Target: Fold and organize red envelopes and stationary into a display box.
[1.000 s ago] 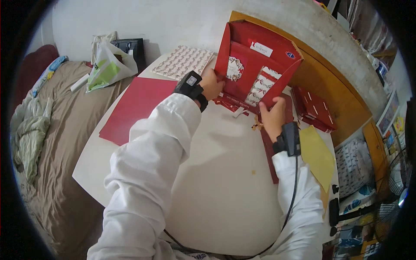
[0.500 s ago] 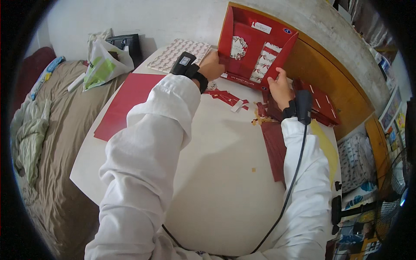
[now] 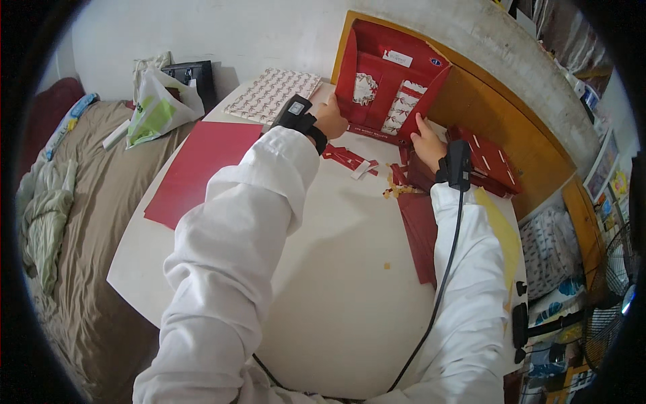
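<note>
A red display box (image 3: 374, 67) with a recessed front stands upright at the far side of the table, leaning back slightly toward a wooden board. Two patterned paper pieces, a floral one (image 3: 364, 89) and a white one with bows (image 3: 402, 108), show in its front. My left hand (image 3: 330, 120) is closed at the box's lower left edge, its far fingers partly hidden. At the lower right edge, my right hand (image 3: 428, 145) holds the side, thumb and forefinger showing against it.
Red sheets (image 3: 202, 168) and a patterned pad (image 3: 272, 94) lie on the left. Red paper scraps (image 3: 350, 160) sit mid-table. Dark red envelopes (image 3: 418, 236) and a red box (image 3: 488, 161) are on the right. The wooden board (image 3: 511, 108) rises behind. A black cable (image 3: 447, 283) hangs from my right wrist.
The upright red box has shifted a little back and left in the picture, with both hands still at its sides. My right hand has moved left, its forefinger now straighter.
</note>
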A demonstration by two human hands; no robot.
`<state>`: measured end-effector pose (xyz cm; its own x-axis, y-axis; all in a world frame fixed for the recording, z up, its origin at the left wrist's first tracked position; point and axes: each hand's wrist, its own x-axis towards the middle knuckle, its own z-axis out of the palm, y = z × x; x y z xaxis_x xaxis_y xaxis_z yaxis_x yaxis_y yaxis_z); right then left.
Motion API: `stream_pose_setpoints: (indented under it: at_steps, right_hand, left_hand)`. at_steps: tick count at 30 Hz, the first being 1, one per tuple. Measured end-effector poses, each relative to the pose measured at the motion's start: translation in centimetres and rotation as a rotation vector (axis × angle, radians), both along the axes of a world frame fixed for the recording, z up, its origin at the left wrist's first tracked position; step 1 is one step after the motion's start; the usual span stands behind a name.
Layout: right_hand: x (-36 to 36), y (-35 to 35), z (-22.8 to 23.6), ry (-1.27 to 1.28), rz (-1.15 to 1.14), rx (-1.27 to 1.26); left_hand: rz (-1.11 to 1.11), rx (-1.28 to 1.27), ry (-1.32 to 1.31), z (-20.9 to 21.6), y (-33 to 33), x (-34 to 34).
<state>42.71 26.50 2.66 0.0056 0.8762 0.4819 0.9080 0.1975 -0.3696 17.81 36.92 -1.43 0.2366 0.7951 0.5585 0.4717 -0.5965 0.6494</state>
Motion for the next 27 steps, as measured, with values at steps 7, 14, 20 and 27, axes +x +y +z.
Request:
stream_pose_setpoints:
  at_steps: [7,14,20,27]
  right_hand:
    - [-2.0,-4.6,2.1,-0.429,-0.17,-0.079]
    - [2.9,-1.7,-4.7,-0.769,-0.036,-0.161]
    - [12.0,-0.1,-8.4,0.184,0.222,-0.048]
    - [4.2,-3.5,-3.7,-0.637,-0.032,0.076]
  left_hand:
    - [-0.106,-0.098,0.521,2.2,-7.6,2.0]
    - [-0.252,-0.127,0.637,1.7,-11.5,1.3]
    - [-0.347,-0.043,0.714,1.6,-11.5,0.8]
    - [-0.301,-0.055,0.772,1.8,-11.1,0.3]
